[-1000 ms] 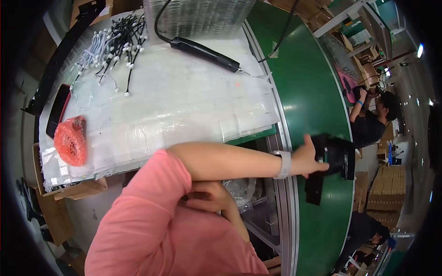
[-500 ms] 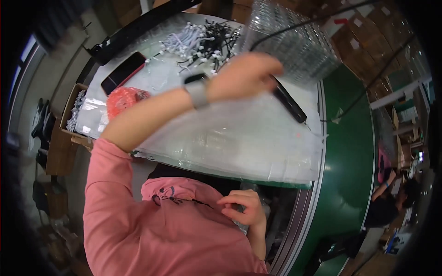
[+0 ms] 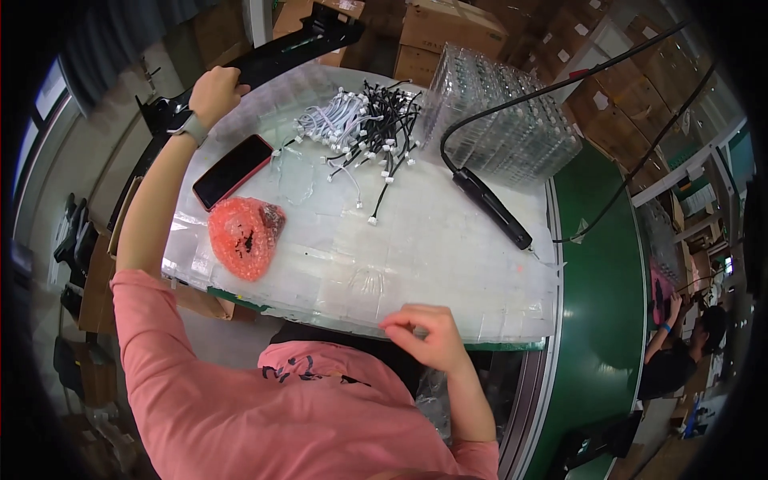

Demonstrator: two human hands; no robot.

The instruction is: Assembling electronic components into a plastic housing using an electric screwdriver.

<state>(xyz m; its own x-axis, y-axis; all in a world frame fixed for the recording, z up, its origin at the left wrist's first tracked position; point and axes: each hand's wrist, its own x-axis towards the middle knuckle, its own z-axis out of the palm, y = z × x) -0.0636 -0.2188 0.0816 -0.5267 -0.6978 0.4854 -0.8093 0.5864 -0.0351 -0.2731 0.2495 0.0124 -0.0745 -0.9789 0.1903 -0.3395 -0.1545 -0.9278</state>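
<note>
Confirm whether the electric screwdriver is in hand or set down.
Set down: the electric screwdriver lies on the white worktop, with left hand and right hand apart from it.

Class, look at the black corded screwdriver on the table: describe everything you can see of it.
The screwdriver is slim, black and roughly cylindrical, with a casing that looks like plastic. A black cable leaves its far end; a thin, metallic-looking bit sticks out of the other. It lies slantwise on the white tabletop near its right edge, in front of the stacked clear trays, bit toward the lower right. Neither the left hand nor the right hand touches it.
</note>
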